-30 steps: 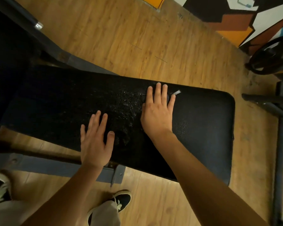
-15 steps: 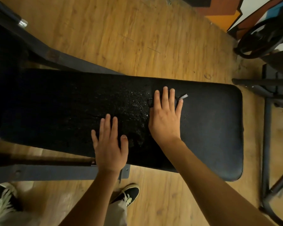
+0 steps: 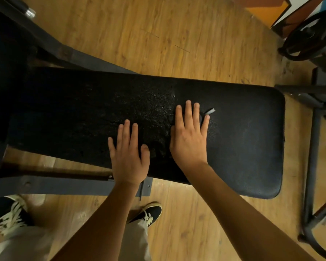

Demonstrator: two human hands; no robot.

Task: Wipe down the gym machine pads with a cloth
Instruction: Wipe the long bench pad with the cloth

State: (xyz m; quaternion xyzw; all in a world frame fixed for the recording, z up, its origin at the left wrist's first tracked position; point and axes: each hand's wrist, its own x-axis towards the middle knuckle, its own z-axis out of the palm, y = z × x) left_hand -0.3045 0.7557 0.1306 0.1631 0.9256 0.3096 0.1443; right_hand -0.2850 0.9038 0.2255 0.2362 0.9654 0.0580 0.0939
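Note:
A long black bench pad point(image 3: 248, 147) lies across the view, rough and speckled with wet glints in its middle point(image 3: 151, 110). My right hand point(image 3: 189, 140) presses flat on the pad, fingers spread. A dark cloth shows only as a bump between its fingers, with a small grey tag point(image 3: 210, 111) sticking out past the fingertips. The rest of the cloth is hidden under the palm. My left hand point(image 3: 128, 155) rests flat and empty on the pad's near edge, a short gap to the left of the right hand.
A grey steel bench frame point(image 3: 45, 185) runs under the pad at the near left and another bar point(image 3: 79, 55) at the far left. Dark machine tubing point(image 3: 310, 166) stands to the right, with a black wheel point(image 3: 309, 38) beyond. My shoes point(image 3: 149, 213) stand on the wooden floor.
My left hand has slid to the right and further onto the pad, closing on the right hand. The right hand has shifted only slightly on the cloth.

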